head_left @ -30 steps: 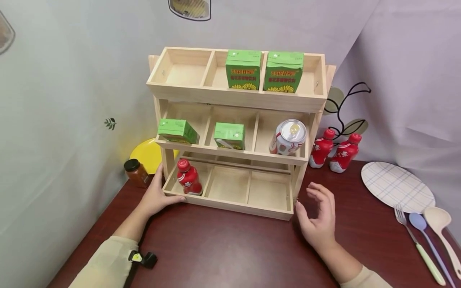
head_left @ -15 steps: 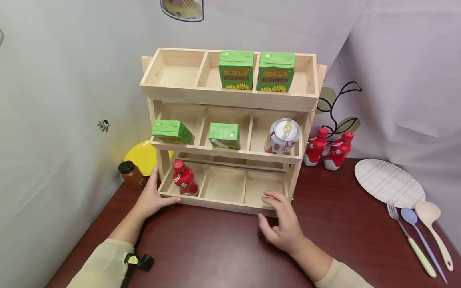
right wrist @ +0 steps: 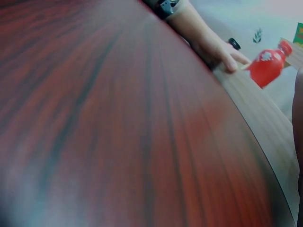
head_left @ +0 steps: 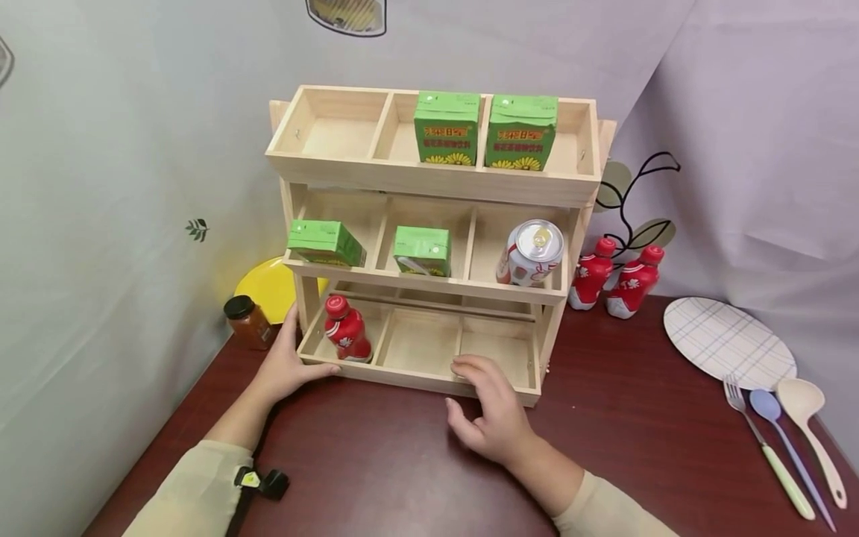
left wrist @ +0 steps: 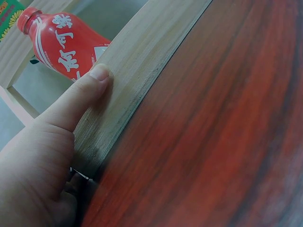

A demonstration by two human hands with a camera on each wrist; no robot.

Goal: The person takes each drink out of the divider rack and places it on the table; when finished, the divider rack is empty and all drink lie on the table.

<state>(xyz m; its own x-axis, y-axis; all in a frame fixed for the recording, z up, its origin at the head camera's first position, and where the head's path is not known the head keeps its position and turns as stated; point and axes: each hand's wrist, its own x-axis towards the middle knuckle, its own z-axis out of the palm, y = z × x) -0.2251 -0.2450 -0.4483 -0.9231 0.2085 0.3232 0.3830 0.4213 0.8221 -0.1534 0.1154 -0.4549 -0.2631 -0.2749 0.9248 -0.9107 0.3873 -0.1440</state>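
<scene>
A three-tier wooden rack [head_left: 429, 177] stands on the dark red table. My left hand [head_left: 285, 371] grips its lower left corner; in the left wrist view the thumb [left wrist: 87, 90] lies on the front board, while the other fingers are hidden round the side. In the bottom left compartment a red bottle [head_left: 349, 337] stands upright near that thumb. My right hand [head_left: 495, 419] holds nothing, its fingers loosely bent near the front board of the bottom tier; touching or apart, I cannot tell.
Green drink cartons [head_left: 448, 130] stand on the upper tiers, with a silver-topped can [head_left: 530, 253] at middle right. Two red bottles [head_left: 592, 274] are right of the rack, near a checked plate [head_left: 728, 339], fork [head_left: 765, 440] and spoons [head_left: 801, 406]. At left are a jar [head_left: 250, 324] and yellow plate [head_left: 268, 287].
My right hand has moved left from beside the rack's right end to before its bottom tier. The left hand keeps its hold on the corner. The rack's contents look unchanged.
</scene>
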